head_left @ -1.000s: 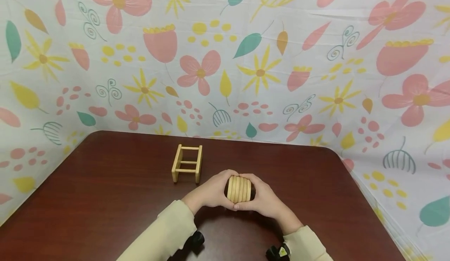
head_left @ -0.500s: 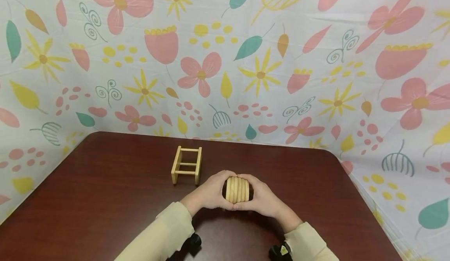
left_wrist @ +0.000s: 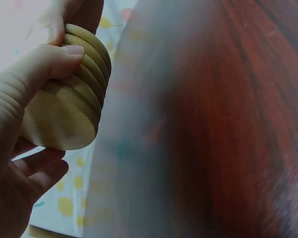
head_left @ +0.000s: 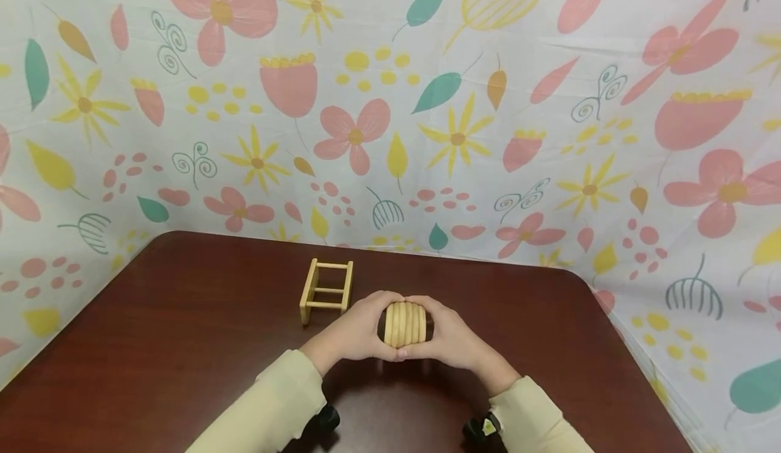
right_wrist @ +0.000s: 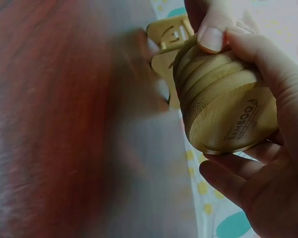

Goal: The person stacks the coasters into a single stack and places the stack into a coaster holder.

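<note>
Both hands hold a stack of several round bamboo coasters sideways, edges up, above the table. My left hand grips the left end and my right hand the right end, thumbs meeting on the near side. In the left wrist view the end coaster shows a plain face under the thumb. The right wrist view shows the opposite end coaster, with "BAMBOO" marked on its face. A small wooden rack stands just beyond my left hand, which overlaps its near right leg in the head view.
The dark red-brown table has rounded far corners. A white cloth with printed flowers and leaves hangs behind it and along both sides. Black wrist cameras sit below the sleeves.
My hands have moved slightly left and away with the coasters, closer to the rack. The grip stays the same, and the head view has shifted a little.
</note>
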The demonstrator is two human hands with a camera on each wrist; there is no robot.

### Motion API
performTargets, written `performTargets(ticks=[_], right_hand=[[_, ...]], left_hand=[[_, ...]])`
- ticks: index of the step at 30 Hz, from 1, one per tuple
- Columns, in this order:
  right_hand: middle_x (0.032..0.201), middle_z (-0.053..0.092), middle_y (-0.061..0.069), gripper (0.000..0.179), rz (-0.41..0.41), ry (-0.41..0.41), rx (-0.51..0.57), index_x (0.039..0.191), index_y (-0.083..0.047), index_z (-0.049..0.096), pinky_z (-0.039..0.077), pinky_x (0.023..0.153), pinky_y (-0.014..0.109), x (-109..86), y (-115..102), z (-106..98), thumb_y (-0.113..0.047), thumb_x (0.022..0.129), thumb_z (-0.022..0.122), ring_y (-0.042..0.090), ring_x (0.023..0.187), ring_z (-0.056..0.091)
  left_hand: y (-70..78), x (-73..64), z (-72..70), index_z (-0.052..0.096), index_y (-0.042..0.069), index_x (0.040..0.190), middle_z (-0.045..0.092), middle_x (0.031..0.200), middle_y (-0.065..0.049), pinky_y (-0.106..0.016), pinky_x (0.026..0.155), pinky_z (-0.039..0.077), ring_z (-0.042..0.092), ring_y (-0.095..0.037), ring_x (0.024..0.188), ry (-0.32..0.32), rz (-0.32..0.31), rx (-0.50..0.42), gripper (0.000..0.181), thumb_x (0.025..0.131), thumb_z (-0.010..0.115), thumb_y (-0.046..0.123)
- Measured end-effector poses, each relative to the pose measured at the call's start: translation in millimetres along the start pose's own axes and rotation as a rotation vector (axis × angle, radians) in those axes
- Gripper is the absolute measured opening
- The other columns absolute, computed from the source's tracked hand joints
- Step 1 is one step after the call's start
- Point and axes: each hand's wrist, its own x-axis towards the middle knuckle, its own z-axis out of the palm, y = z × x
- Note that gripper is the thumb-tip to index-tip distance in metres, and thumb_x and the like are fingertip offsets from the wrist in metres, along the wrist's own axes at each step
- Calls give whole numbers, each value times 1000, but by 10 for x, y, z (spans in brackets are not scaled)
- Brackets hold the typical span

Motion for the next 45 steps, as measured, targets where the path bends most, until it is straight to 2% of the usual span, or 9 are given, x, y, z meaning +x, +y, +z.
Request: performTargets(ticks=[6,15,17,22,24,29,33,38,45], right_hand=[[123,56,-13,82,-46,10,4,131,-26,48,48,89,32,111,-128,-13,-54,61,82,6,107,56],[125,54,-9,87,-33,-6,84,136,-23,44,49,85,32,332,-310,28,-46,63,84,9,107,56],[124,55,-8,85,-32,-13,97,135,-24,43,50,84,31,364,-338,43,-45,64,84,9,107,56],[118,57,-9,77,-30,-15,108,130,-29,45,51,80,29,454,-396,53,-45,64,84,9,105,57],[118,57,-8,77,-42,-20,113,130,-28,45,51,78,30,493,-421,50,-45,65,83,11,103,57],[119,57,-5,78,-57,-29,100,130,-25,45,51,78,30,593,-495,45,-46,66,83,13,102,57],[121,56,-5,78,-56,-24,88,130,-28,45,50,79,31,685,-547,57,-48,65,82,13,103,56],[123,55,-5,79,-48,-21,110,131,-28,45,49,83,33,776,-604,81,-46,64,83,12,105,54],[127,53,-5,80,-37,-41,110,133,-25,44,48,87,35,875,-670,135,-46,66,82,13,108,53]], left_hand=[[41,-57,-185,42,11,137,50,131,-3,-35,95,46,53,-15,111,21,-10,-13,85,67,83,37],[-4,-108,-459,41,11,137,52,128,-3,-36,91,47,54,-16,107,38,-53,-33,88,65,85,34],[-14,-123,-500,42,11,137,53,127,-3,-39,94,46,54,-18,110,45,-60,-35,88,64,86,33],[-35,-130,-604,43,12,135,54,125,-2,-38,91,47,56,-17,105,51,-64,-51,86,63,87,31],[-41,-129,-649,43,12,135,53,126,-2,-36,87,48,56,-15,100,50,-67,-55,86,63,87,30],[-55,-143,-768,43,14,135,52,128,0,-35,88,48,55,-13,102,41,-106,-56,87,63,87,30],[-84,-149,-865,44,18,134,53,124,3,-35,90,46,55,-12,101,51,-133,-39,85,62,88,29],[-118,-160,-963,44,17,134,55,124,0,-37,88,47,55,-15,103,58,-121,-14,85,62,88,27],[-174,-201,-1035,43,18,135,54,127,-3,-37,86,49,55,-19,105,64,-155,-41,86,62,88,25]])
